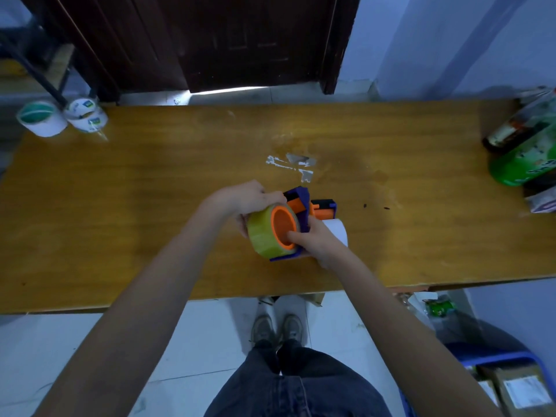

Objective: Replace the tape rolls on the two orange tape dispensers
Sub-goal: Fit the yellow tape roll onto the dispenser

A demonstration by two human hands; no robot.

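An orange and purple tape dispenser [296, 206] is held just above the wooden table [150, 206] at its middle. A roll of clear yellowish tape [263, 233] sits on its orange hub [282, 225]. My left hand [243, 203] grips the roll and the dispenser's top from the left. My right hand [316, 240] holds the dispenser from the right, thumb pressed into the hub. A second orange dispenser [325, 210] lies behind it with a white roll [337, 233], partly hidden by my right hand.
Two white tape rolls [42, 118] [85, 115] stand at the table's far left corner. Torn tape scraps [296, 165] stick to the tabletop beyond the dispensers. Bottles and a green packet [523, 152] crowd the right end. Boxes [511, 386] sit on the floor at the right.
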